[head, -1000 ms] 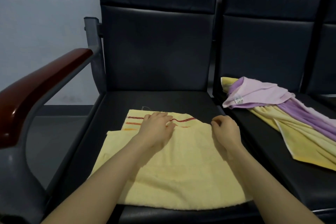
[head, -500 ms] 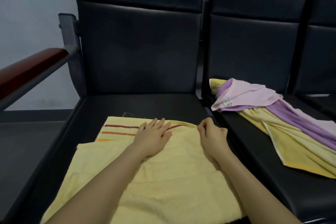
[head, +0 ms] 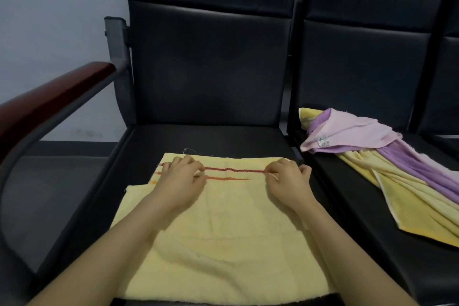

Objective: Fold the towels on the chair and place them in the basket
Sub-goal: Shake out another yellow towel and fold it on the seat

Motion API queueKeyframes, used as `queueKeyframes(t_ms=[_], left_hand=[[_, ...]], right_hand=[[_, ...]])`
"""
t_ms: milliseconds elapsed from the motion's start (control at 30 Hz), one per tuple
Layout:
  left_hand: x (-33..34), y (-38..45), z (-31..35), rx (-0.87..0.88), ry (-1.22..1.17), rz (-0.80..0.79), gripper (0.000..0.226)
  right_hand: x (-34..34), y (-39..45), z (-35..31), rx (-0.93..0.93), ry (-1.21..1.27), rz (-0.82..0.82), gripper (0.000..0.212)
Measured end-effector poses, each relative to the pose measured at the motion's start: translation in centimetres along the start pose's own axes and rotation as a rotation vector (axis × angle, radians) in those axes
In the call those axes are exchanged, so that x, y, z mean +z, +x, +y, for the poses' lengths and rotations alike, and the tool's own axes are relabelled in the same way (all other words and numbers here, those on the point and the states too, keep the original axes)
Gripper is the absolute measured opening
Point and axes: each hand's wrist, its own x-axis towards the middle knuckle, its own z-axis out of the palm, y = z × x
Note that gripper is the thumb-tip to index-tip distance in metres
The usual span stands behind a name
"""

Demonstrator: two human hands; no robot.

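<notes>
Head view: left hand (head: 182, 179) and right hand (head: 288, 180) apparently pinch the yellow towel (head: 223, 238)'s far edge.

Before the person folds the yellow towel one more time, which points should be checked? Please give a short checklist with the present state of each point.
1. Left hand has a grip on the far edge of the yellow towel: ok, fingers are curled at the striped end.
2. Right hand has a grip on the same edge: ok, fingers pinch near the red stripe.
3. Towel lies flat on the chair seat: mostly ok, a few soft wrinkles near the front.
4. Layers are lined up: not ok, the striped layer sits offset at the left side.
5. Unfolded towel pile on the next seat stays apart: ok.
6. Basket is ready: cannot tell, it is not in view.
</notes>
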Motion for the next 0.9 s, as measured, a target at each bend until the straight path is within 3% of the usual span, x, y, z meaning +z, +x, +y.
queueKeyframes(t_ms=[233,500,667,900], left_hand=[[-1.5,-2.9,-3.0,-0.074,0.144,0.07,0.03],[-2.9,-4.3,-5.1,-0.095,0.137,0.052,0.026],[-2.5,-5.2,-5.1,-0.115,0.055,0.17,0.011],[-3.4,-6.9,-5.2,-0.143,0.094,0.325,0.018]], right_hand=[[-0.1,-1.2,-1.0,0.061,-0.046,-0.003,0.014],[0.1,-3.3,-1.9,0.132,0.083,0.297,0.01],[0.0,-4.0,-2.5,0.216,0.154,0.345,0.016],[-1.5,-5.5,-2.8,0.347,0.209,0.423,0.014]])
